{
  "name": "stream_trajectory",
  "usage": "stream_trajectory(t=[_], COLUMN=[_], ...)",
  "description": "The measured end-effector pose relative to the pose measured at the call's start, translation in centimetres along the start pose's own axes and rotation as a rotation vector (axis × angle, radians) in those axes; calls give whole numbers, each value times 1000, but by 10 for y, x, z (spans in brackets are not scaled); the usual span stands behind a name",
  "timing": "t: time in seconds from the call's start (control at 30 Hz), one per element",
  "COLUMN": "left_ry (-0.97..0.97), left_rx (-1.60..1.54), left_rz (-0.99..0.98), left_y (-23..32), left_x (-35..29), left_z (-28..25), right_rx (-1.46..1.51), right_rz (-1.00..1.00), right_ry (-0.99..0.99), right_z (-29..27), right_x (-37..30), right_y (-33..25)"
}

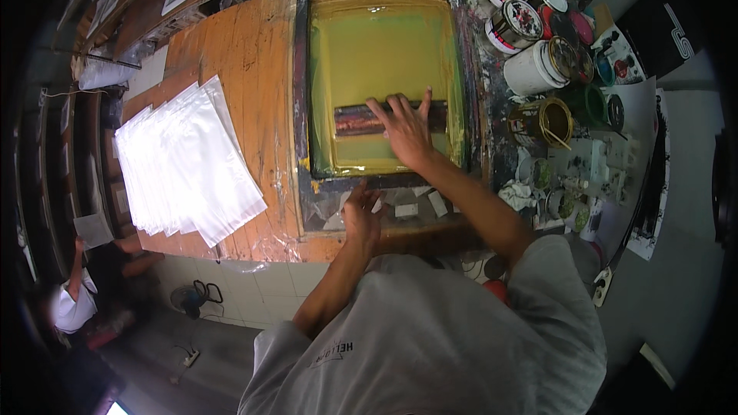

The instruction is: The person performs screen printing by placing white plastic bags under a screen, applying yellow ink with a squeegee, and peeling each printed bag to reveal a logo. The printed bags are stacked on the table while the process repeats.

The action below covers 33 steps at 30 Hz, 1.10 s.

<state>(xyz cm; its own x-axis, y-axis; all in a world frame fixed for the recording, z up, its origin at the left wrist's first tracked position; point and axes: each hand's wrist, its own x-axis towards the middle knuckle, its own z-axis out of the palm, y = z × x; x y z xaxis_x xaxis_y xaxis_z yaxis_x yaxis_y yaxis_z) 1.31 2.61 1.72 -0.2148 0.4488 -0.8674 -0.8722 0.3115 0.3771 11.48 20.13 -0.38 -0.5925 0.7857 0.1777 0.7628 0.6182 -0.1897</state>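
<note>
Squeegee [355, 121], long, paint-smeared, gripped under splayed right hand [407, 129]; left hand [360, 214] loosely parted.

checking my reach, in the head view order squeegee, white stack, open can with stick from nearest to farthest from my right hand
1. Squeegee: directly under the right hand.
2. Open can: off to the right.
3. White stack: across to the left, farthest.

Squeegee [357, 121] worn, stained; sheets [184, 161] glossy, plastic-looking; tabletop [257, 77] scuffed wood.
</note>
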Motion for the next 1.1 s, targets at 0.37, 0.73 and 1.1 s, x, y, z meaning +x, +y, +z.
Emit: stream_trajectory(t=[0.37, 0.73, 1.1], left_ry=[44, -93, -550], left_rx=[-20, -6, -75], left_rz=[19, 133, 368], left_y=[-6, 2, 93], left_x=[5, -10, -96], left_z=[-6, -7, 64], right_rx=[-105, 315, 75], right_rz=[0, -79, -83], right_ry=[118, -268, 235], right_z=[39, -56, -205], right_x=[226, 91, 2], right_y=[120, 61, -47])
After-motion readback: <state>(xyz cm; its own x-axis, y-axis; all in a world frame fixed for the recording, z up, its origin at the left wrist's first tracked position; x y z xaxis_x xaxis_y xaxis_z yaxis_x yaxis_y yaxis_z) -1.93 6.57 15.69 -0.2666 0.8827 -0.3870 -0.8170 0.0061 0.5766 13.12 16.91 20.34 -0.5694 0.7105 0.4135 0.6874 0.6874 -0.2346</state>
